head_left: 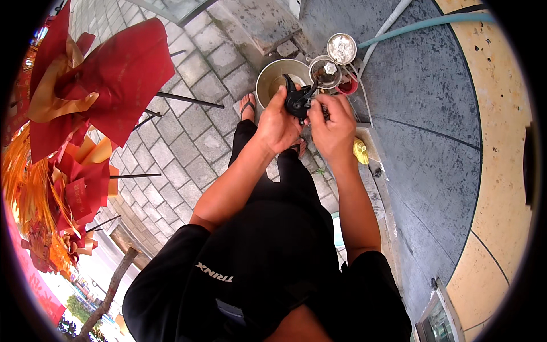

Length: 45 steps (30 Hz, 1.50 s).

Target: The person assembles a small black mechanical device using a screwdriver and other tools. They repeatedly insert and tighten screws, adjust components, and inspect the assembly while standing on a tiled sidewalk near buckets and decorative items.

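Observation:
At chest height in front of me I hold a small black part with levers, which looks like a bicycle shifter. My left hand cradles it from the left, thumb pressed along its side and the other fingers partly hidden beneath. The fingers of my right hand are curled and pinch at its right side; whether a smaller piece sits between those fingertips is hidden. One black lever points up and away from my left thumb. Beyond the part, on the ground, stands a round metal basin with cloudy liquid in it.
Right of the basin is a round metal water meter with its lid raised, beside a red container. A yellow bottle stands near a ledge. A blue-green hose crosses the grey slab. Red-wrapped bouquets crowd the left.

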{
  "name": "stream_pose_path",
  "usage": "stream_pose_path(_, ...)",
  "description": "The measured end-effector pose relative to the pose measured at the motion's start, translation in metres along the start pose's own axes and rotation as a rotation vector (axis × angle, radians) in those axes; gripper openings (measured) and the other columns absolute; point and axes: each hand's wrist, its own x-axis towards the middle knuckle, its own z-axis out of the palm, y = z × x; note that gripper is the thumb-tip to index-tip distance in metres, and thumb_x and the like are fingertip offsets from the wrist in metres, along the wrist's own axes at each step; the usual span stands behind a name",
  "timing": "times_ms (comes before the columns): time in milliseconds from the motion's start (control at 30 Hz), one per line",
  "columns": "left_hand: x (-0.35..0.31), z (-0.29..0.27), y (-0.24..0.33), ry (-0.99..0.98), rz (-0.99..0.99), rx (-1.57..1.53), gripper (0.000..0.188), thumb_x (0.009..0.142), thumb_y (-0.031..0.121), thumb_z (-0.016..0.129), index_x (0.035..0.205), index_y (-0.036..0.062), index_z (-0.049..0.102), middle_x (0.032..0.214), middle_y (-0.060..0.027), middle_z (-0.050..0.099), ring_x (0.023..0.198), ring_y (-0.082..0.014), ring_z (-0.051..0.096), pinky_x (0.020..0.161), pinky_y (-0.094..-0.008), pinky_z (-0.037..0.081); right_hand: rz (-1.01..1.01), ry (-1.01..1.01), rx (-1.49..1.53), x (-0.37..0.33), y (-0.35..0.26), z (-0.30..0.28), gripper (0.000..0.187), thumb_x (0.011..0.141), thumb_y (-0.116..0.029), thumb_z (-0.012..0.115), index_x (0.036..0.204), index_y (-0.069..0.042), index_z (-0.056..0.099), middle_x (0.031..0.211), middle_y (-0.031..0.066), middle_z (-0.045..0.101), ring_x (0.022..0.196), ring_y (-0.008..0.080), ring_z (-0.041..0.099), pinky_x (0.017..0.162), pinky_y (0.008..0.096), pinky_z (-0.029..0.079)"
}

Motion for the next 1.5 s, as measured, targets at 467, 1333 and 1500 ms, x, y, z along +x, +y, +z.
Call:
stream_pose_path(467, 0.005, 0.000, -0.005, 0.006, 0.078, 0.094, 0.040, 0.109, 0.045, 0.050, 0.122, 0.0096, 0.063, 0.112, -0.0088, 0.069, 0.093, -0.0240, 0.064, 0.078, -0.0376, 0.051, -0.239, -0.031, -0.196, -0.002, 0.009, -0.003, 0.011, 0.090, -0.004, 0.070, 0.100, -0.003, 0.071, 0.092, 0.0126, 0.067, 0.076, 0.0335, 0.070, 0.066, 0.0401, 0.055)
stream_pose_path(1333, 0.009, 0.005, 0.004, -0.235, 0.090, 0.329, 0.042, 0.105, 0.037, 0.061, 0.130, 0.0035, 0.052, 0.117, -0.0082, 0.064, 0.101, -0.0153, 0.064, 0.090, -0.0338, 0.055, 0.130, 0.083, 0.227, -0.004, 0.004, -0.054, 0.019, 0.104, -0.009, 0.061, 0.116, 0.003, 0.069, 0.100, 0.0055, 0.069, 0.086, 0.0113, 0.063, 0.071, 0.0302, 0.055)
stream_pose_path(1500, -0.009, 0.020, -0.006, -0.102, 0.318, 0.885, 0.069, 0.075, 0.026, 0.097, 0.123, 0.0050, 0.052, 0.109, -0.0045, 0.066, 0.095, -0.0110, 0.063, 0.087, -0.0286, 0.055, 0.246, 0.055, 0.420, 0.001, -0.003, -0.058, 0.027, 0.108, -0.015, 0.058, 0.126, 0.004, 0.065, 0.109, 0.0049, 0.069, 0.089, 0.0090, 0.062, 0.074, 0.0252, 0.054)
